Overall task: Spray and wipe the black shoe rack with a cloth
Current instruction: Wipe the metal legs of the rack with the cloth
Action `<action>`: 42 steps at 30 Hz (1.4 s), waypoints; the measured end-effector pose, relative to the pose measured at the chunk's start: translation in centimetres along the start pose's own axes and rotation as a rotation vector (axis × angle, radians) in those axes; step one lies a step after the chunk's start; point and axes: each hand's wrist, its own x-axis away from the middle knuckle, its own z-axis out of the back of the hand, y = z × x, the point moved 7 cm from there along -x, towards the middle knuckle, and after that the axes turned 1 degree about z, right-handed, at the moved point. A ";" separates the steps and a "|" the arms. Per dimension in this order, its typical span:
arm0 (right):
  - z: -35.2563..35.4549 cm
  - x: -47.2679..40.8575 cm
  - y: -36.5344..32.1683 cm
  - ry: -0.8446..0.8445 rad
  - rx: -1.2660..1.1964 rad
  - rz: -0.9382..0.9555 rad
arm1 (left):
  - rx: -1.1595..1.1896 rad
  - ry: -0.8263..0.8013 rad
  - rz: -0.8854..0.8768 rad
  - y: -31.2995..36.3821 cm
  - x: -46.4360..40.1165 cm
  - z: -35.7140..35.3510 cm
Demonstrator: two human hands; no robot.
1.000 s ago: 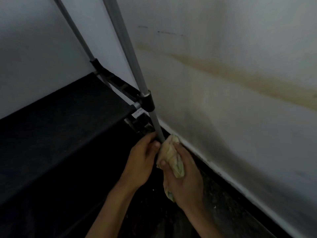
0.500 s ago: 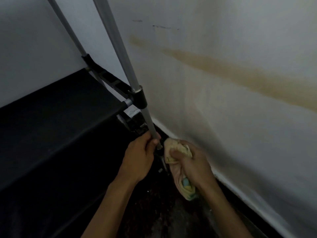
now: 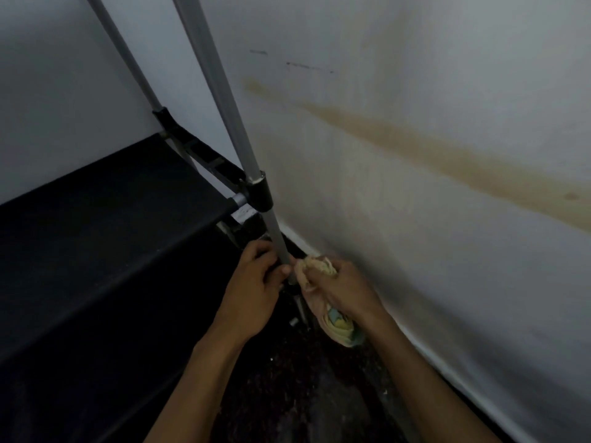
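A black shoe rack fills the left of the head view, its dark fabric shelf sloping down toward the viewer and running back to a pale wall. Two grey metal poles rise from it: a thinner rear pole and a thicker front pole, each passing through a black plastic connector, with a black side brace joining them at shelf height. Below the front connector the pole continues down to the dark floor.

The person's left hand reaches in from the lower centre and grips the lower stretch of the front pole, fingers curled round it from the left side and the thumb tip against the metal. Just to the right, the right hand is closed round a bunched yellowish cloth, its fingers clamped on the fabric. The top of the wad is pressed against the same pole, right beside the left thumb, while a pale blue and yellow tail of the cloth hangs out beneath the hand near the floor.

Further right stands a white wall marked by a long brownish-yellow stain slanting downward to the right, with a white skirting strip where the wall meets the floor.
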 end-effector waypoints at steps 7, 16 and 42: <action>1.8 6.5 0.3 0.620 0.236 0.255 | 0.186 -0.083 0.130 -1.0 -0.3 -0.4; -3.7 8.2 -1.6 0.753 0.539 0.670 | 0.214 -0.136 0.132 -1.3 -0.3 -1.1; -4.9 7.4 5.6 0.739 0.215 0.455 | 0.121 -0.155 0.069 -1.8 0.1 -1.6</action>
